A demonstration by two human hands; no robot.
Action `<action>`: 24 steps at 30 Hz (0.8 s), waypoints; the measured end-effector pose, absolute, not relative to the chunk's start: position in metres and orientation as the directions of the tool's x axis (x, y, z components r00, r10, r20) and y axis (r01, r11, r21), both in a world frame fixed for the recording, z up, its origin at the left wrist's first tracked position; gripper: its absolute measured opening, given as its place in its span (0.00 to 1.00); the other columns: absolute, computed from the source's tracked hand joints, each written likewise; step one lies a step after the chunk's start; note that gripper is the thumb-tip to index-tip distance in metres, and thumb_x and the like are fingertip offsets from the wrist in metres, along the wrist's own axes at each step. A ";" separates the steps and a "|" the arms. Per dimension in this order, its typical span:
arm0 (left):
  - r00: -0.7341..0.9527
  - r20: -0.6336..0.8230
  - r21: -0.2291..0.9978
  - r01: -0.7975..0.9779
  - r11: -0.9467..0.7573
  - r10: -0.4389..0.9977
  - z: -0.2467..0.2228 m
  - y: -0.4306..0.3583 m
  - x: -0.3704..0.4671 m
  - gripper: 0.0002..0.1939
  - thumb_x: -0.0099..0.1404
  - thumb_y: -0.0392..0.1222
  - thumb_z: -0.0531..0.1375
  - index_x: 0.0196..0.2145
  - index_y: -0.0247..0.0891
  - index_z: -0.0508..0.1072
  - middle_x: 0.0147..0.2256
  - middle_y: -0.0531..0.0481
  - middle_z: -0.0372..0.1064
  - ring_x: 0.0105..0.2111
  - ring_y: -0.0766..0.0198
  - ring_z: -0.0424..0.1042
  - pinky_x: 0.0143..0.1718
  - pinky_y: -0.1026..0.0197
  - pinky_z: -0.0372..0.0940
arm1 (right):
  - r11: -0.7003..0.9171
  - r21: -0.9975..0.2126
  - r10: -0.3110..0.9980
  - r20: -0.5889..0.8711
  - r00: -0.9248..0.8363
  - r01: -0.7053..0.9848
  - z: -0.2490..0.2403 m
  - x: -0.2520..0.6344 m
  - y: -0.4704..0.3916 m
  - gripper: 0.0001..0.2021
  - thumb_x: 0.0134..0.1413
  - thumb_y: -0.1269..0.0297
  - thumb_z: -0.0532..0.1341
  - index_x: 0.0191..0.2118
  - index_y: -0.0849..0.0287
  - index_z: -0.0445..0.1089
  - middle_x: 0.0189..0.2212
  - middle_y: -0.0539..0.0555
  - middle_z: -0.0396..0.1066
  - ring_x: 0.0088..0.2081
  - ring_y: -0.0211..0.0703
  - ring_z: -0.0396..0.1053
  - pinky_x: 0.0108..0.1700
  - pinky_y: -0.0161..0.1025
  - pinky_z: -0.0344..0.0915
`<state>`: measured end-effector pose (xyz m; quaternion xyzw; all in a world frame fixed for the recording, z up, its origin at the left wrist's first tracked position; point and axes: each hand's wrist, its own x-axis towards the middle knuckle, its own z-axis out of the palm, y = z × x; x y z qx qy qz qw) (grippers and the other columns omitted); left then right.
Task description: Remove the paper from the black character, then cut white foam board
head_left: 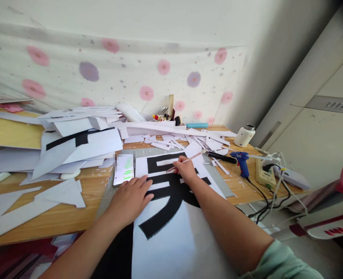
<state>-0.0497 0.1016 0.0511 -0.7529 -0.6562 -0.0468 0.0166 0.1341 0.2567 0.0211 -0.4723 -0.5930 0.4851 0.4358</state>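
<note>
A large white sheet [171,240] lies before me, with a bold black character cut-out [162,214] on it. My right hand [185,169] pinches a slim, pale pink pencil [195,155], its tip down at the upper part of the black shape. Flat on the sheet's left side rests my left hand [135,195], fingers spread and holding nothing. Just beyond its fingertips, a phone [124,175] with a lit screen lies on the grey cutting mat [109,197].
White offcuts [162,141] litter the table behind the mat. A blue glue gun [242,162], a power strip [264,173] with cables and a white jar [244,135] stand on the right. Stacked sheets [81,155] and angular white pieces [57,193] fill the left.
</note>
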 end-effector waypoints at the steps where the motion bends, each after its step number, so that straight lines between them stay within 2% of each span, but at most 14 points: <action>1: 0.132 0.102 0.035 0.990 -0.136 0.986 0.050 0.103 -0.046 0.23 0.67 0.47 0.52 0.57 0.39 0.69 0.61 0.42 0.62 0.59 0.44 0.62 0.57 0.38 0.59 | 0.082 -0.986 0.983 0.057 -0.172 0.143 0.021 0.134 0.258 0.10 0.41 0.67 0.58 0.18 0.55 0.54 0.09 0.43 0.62 0.15 0.35 0.60 0.18 0.30 0.52; 7: 0.178 0.165 0.027 0.982 -0.185 0.970 0.037 0.110 -0.034 0.20 0.65 0.39 0.52 0.51 0.29 0.72 0.57 0.34 0.66 0.58 0.48 0.65 0.58 0.46 0.61 | 0.072 -0.982 0.978 0.034 -0.208 0.177 0.029 0.115 0.263 0.10 0.40 0.69 0.58 0.18 0.54 0.54 0.07 0.43 0.60 0.13 0.34 0.58 0.17 0.30 0.50; 12: 0.176 0.250 0.016 0.982 -0.186 0.952 0.030 0.108 -0.032 0.18 0.64 0.38 0.53 0.49 0.29 0.72 0.55 0.33 0.68 0.56 0.47 0.65 0.57 0.45 0.62 | 0.112 -0.982 0.947 0.059 -0.314 0.153 0.035 0.078 0.252 0.10 0.38 0.71 0.59 0.18 0.55 0.56 0.09 0.43 0.61 0.14 0.34 0.60 0.18 0.29 0.53; 15: 0.165 0.290 0.006 0.985 -0.174 0.943 0.026 0.105 -0.032 0.19 0.64 0.38 0.53 0.50 0.29 0.71 0.55 0.33 0.67 0.56 0.47 0.65 0.58 0.46 0.61 | 0.121 -0.982 0.947 0.070 -0.314 0.145 0.031 0.069 0.247 0.10 0.40 0.70 0.57 0.18 0.55 0.54 0.08 0.42 0.60 0.14 0.34 0.58 0.18 0.29 0.52; 24: 0.127 0.286 -0.002 0.991 -0.132 0.950 0.023 0.104 -0.031 0.20 0.65 0.40 0.53 0.51 0.28 0.71 0.57 0.31 0.64 0.57 0.43 0.61 0.57 0.44 0.61 | 0.176 -0.964 0.939 0.103 -0.328 0.201 0.022 0.073 0.247 0.10 0.42 0.68 0.59 0.18 0.55 0.55 0.11 0.43 0.63 0.16 0.34 0.61 0.20 0.30 0.55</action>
